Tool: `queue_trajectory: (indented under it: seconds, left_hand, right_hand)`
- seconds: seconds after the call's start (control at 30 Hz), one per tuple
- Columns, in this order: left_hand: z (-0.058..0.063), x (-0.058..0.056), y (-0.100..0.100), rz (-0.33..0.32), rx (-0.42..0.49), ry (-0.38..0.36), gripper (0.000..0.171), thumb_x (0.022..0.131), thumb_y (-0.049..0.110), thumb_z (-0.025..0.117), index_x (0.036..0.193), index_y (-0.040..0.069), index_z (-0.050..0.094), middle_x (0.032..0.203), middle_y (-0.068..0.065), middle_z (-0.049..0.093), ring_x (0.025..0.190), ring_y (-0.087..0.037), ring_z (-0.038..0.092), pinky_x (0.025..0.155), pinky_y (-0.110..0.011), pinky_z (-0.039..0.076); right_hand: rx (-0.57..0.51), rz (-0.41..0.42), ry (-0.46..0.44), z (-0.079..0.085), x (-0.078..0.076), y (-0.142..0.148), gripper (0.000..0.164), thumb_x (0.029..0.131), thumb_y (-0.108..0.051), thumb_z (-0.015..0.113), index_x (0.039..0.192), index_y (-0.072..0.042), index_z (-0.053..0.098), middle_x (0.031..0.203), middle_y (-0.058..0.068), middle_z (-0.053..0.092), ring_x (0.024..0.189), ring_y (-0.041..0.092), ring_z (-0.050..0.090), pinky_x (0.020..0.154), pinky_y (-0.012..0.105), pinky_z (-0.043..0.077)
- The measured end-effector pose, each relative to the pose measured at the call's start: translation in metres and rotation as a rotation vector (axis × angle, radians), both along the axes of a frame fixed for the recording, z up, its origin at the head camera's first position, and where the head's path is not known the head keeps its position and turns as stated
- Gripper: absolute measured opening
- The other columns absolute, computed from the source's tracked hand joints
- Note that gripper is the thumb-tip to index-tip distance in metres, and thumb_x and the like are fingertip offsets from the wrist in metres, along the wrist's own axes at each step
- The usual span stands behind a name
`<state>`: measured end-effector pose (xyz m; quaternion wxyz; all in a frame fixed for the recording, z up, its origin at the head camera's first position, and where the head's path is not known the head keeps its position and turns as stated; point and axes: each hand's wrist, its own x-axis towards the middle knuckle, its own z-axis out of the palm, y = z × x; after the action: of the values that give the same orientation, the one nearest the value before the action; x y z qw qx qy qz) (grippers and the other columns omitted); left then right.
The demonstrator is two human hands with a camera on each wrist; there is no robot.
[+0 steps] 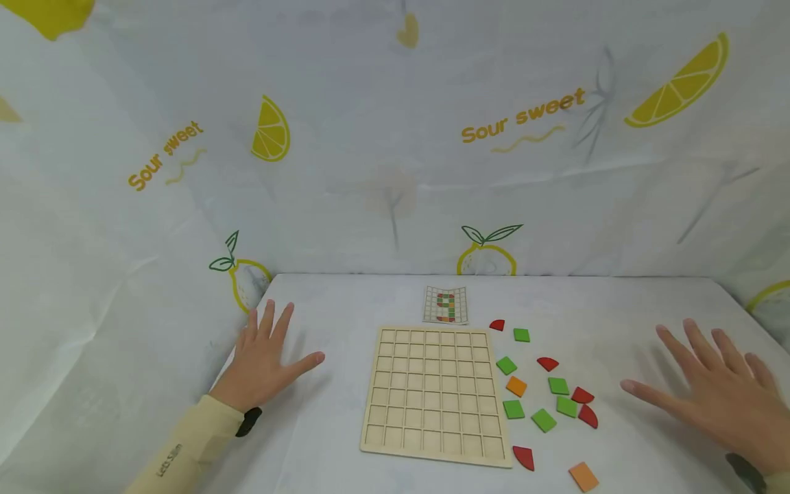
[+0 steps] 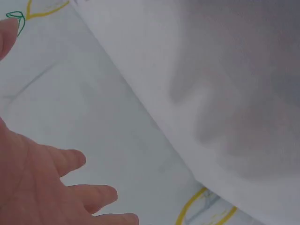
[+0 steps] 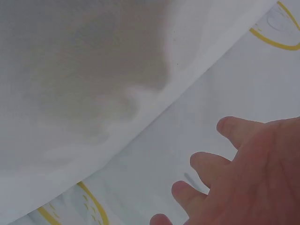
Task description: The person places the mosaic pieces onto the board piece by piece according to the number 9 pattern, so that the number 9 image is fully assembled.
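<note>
Both hands are spread above the white table with nothing in them. The left hand point(image 1: 262, 363) hovers left of a pale wooden grid board point(image 1: 437, 394), its thumb pointing toward it. Over on the right, the right hand point(image 1: 716, 391) is held beyond the loose pieces, fingers fanned. Green squares point(image 1: 544, 420), orange squares point(image 1: 516, 386) and red quarter-round pieces point(image 1: 523, 457) lie scattered between the board and the right hand. Behind the board is a small pattern card point(image 1: 446, 305) with a coloured figure on a grid. The wrist views show only hands, shadows and cloth.
White cloth covers the table point(image 1: 333, 302), whose back edge meets a cloth wall point(image 1: 345, 206) printed with lemons and lettering. Similar cloth hangs at both sides. One orange square point(image 1: 583, 477) lies near the front, apart from the other pieces.
</note>
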<state>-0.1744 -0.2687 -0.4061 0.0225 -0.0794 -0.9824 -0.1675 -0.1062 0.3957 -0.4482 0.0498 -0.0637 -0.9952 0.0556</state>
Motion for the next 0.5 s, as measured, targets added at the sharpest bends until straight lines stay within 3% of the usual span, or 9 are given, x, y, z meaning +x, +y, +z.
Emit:
queue_trajectory:
  seconds: [0.1, 0.17, 0.3, 0.4, 0.5]
  left_hand:
    - [0.002, -0.001, 0.007, -0.001, 0.069, -0.021, 0.116, 0.094, 0.082, 0.060, 0.174, 0.011, 0.016, 0.181, -0.025, 0.010, 0.164, -0.055, 0.019, 0.125, -0.075, 0.028]
    - [0.004, -0.001, 0.013, 0.006, 0.131, -0.046, 0.111, 0.096, 0.079, 0.062, 0.172, 0.009, 0.022, 0.179, -0.022, 0.022, 0.158, -0.049, 0.037, 0.123, -0.067, 0.040]
    - [0.008, -0.003, 0.031, 0.024, 0.275, -0.102, 0.087, 0.100, 0.061, 0.070, 0.165, 0.011, 0.041, 0.165, -0.018, 0.050, 0.139, -0.039, 0.063, 0.110, -0.055, 0.056]
    - [0.010, -0.004, 0.049, 0.049, 0.351, -0.148, 0.071, 0.101, 0.051, 0.073, 0.159, 0.015, 0.052, 0.154, -0.014, 0.063, 0.126, -0.030, 0.072, 0.100, -0.048, 0.062]
    - [0.007, -0.005, 0.068, 0.069, 0.367, -0.175, 0.060, 0.101, 0.044, 0.075, 0.151, 0.015, 0.061, 0.137, -0.008, 0.073, 0.117, -0.024, 0.074, 0.093, -0.042, 0.063]
  right_hand:
    - [-0.012, 0.071, 0.020, 0.003, -0.002, -0.001, 0.123, 0.092, -0.080, 0.064, 0.173, -0.007, 0.008, 0.174, 0.037, -0.003, 0.159, 0.063, -0.010, 0.119, 0.085, -0.003]
    - [-0.017, 0.102, 0.012, 0.006, -0.007, -0.006, 0.120, 0.092, -0.080, 0.063, 0.172, -0.006, 0.014, 0.174, 0.038, 0.003, 0.158, 0.065, 0.000, 0.118, 0.085, 0.002]
    - [-0.003, 0.137, -0.039, 0.019, -0.022, -0.022, 0.118, 0.092, -0.084, 0.061, 0.168, -0.001, 0.026, 0.169, 0.043, 0.016, 0.150, 0.066, 0.018, 0.116, 0.083, 0.012]
    - [0.024, 0.171, -0.049, 0.029, -0.036, -0.038, 0.115, 0.091, -0.085, 0.061, 0.163, 0.002, 0.037, 0.163, 0.045, 0.031, 0.143, 0.066, 0.031, 0.116, 0.081, 0.021]
    - [0.032, 0.214, -0.045, 0.038, -0.048, -0.056, 0.112, 0.090, -0.084, 0.062, 0.158, 0.003, 0.046, 0.157, 0.043, 0.044, 0.138, 0.063, 0.043, 0.114, 0.081, 0.029]
